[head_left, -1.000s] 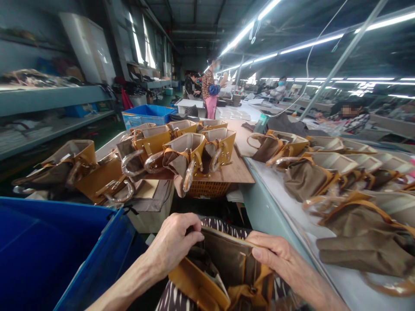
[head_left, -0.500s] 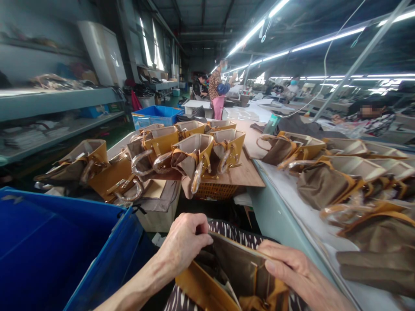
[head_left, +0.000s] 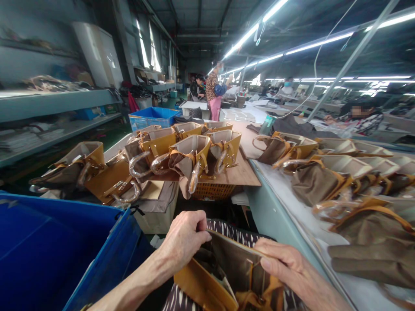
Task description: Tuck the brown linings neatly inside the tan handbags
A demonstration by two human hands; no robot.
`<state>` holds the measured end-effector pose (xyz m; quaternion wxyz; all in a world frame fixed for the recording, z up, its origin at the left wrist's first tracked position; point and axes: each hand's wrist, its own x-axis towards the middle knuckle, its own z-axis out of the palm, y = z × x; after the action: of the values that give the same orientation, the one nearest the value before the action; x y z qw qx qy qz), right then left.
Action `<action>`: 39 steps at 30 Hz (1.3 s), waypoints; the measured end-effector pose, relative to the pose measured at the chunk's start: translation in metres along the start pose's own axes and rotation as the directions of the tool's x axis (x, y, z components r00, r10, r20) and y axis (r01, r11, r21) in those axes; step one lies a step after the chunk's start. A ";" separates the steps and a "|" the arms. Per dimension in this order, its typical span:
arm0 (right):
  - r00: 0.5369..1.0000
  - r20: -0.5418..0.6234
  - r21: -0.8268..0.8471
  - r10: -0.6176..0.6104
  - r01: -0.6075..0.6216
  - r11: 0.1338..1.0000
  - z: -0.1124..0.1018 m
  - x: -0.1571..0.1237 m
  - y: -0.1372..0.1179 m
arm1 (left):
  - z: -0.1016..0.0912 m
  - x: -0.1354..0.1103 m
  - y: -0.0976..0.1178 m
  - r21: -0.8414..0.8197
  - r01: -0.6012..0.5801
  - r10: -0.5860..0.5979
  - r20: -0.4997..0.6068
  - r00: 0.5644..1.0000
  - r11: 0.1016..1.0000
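Observation:
On my lap, over patterned dark and white cloth, sits a brown and tan handbag with its mouth spread. My left hand pinches the top edge at the bag's far left corner. My right hand grips the same edge further right, thumb on the near side and fingers behind. A tan panel forms the near side of the bag. Its lower part runs out of view, and the lining inside is partly in shadow.
A large blue bin stands at my left. Several similar bags rest on a wooden board ahead, above an orange basket. More bags line the table at my right. Other people work further back.
Both hands keep their hold on the bag's edge, with hardly any movement. The whole view has shifted slightly.

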<state>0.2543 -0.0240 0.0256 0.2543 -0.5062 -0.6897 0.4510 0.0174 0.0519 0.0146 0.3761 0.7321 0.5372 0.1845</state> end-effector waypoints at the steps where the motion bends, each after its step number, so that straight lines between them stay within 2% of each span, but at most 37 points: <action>1: 1.000 0.004 -0.005 0.003 -0.003 1.000 0.000 -0.001 0.000 | 0.000 0.001 0.000 -0.009 -0.011 0.011 -0.002 1.000 1.000; 3: 1.000 0.004 -0.014 0.008 -0.008 1.000 -0.001 -0.001 0.002 | -0.002 0.002 0.000 -0.038 -0.064 0.065 0.020 0.998 0.997; 5: 1.000 -0.001 -0.023 0.002 -0.002 1.000 -0.002 0.000 0.004 | -0.006 0.005 0.000 -0.060 -0.150 0.157 0.123 0.980 0.987; 8: 1.000 -0.011 -0.047 0.000 -0.001 0.999 -0.005 0.000 0.006 | -0.010 0.009 0.003 -0.082 -0.239 0.253 0.338 0.907 0.967; 10: 0.998 -0.050 -0.088 0.028 -0.032 0.996 -0.005 -0.001 0.005 | -0.012 0.012 0.006 -0.076 -0.239 0.249 0.403 0.881 0.968; 15: 0.960 -0.269 -0.228 0.074 -0.138 0.964 0.006 -0.007 0.004 | -0.009 0.011 0.009 -0.044 -0.224 0.224 0.375 0.900 0.974; 20: 0.942 -0.323 -0.232 0.091 -0.172 0.958 0.016 0.002 0.006 | -0.006 0.009 0.010 -0.032 -0.209 0.205 0.390 0.898 0.977; 32: 0.955 -0.244 0.089 0.170 -0.152 0.984 0.010 0.017 0.021 | -0.013 0.009 0.018 -0.114 -0.162 0.197 0.475 0.858 0.980; 39: 0.987 -0.105 0.247 0.122 -0.093 0.964 0.002 0.020 0.026 | -0.012 0.012 0.013 -0.085 -0.144 0.167 0.499 0.851 0.986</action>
<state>0.2574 -0.0040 -0.0002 0.3298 -0.5343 -0.5847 0.5137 0.0218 0.0657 0.0302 0.5032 0.7873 0.3553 0.0285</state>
